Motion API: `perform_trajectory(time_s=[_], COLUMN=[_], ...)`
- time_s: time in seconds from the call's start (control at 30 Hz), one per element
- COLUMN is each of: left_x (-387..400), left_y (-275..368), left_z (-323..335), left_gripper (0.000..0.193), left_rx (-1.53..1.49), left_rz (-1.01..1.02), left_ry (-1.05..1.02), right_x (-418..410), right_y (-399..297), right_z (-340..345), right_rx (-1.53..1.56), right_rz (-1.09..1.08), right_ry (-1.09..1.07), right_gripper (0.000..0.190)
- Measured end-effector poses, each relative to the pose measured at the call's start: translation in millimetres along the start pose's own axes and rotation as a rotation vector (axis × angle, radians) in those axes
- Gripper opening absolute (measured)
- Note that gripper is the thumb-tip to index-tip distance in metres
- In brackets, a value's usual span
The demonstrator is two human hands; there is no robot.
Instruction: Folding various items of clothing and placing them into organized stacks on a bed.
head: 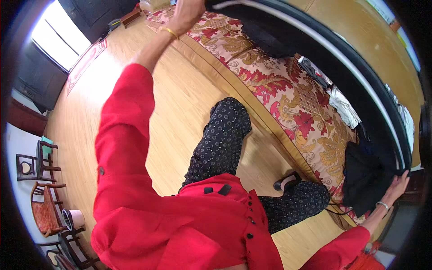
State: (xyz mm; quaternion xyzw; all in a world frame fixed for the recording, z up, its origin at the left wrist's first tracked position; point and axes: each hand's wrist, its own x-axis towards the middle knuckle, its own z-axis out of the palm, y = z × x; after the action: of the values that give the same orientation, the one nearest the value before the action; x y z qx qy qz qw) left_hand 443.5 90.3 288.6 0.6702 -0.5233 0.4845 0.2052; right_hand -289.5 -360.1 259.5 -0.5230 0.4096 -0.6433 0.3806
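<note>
A long black garment with a white stripe is stretched in an arc above a floral bedspread. My left hand, with a gold bangle at the wrist, grips one end of it at the top of the view. At the far right, my right hand, wearing a silver bracelet, holds the other end. Below the stretched garment, a crumpled white cloth and a grey cloth lie on the bedspread. More black fabric spreads beside my right hand.
A gold-trimmed bed edge runs diagonally in front of my knees. Wooden chairs and a pink bucket stand at the left. A red-and-white mat lies near the bright doorway. A shoe is by the bed.
</note>
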Motion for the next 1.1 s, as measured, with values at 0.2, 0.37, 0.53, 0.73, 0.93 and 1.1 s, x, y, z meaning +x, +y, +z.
perform_trajectory(time_s=[0.2,0.37,0.53,0.73,0.93,1.1], left_x=[-159,-211,-212,-175,-181,-202], left_y=[53,89,66,65,57,49], left_z=[92,108,133,139,177,158], left_gripper=[0.024,0.024,0.015,0.033,0.022,0.019], left_rx=[-0.211,-0.348,-0.654,-0.855,-0.648,-0.453], left_rz=[-0.129,-0.394,-1.027,-1.694,-1.475,-1.45], left_ry=[-0.371,-0.47,-0.352,-0.441,-0.439,-0.443], right_x=[-118,-161,-148,-139,-128,-133], right_y=[115,109,95,93,96,92], right_z=[-50,-43,-66,-33,-16,-14], right_rx=[-0.032,-0.275,0.136,-0.302,-0.879,-0.623], right_rz=[0.212,0.324,0.486,0.575,0.321,0.36], right_ry=[-0.233,-0.303,-0.403,-0.225,-0.344,-0.184], right_gripper=[0.026,0.033,0.042,0.039,0.043,0.036])
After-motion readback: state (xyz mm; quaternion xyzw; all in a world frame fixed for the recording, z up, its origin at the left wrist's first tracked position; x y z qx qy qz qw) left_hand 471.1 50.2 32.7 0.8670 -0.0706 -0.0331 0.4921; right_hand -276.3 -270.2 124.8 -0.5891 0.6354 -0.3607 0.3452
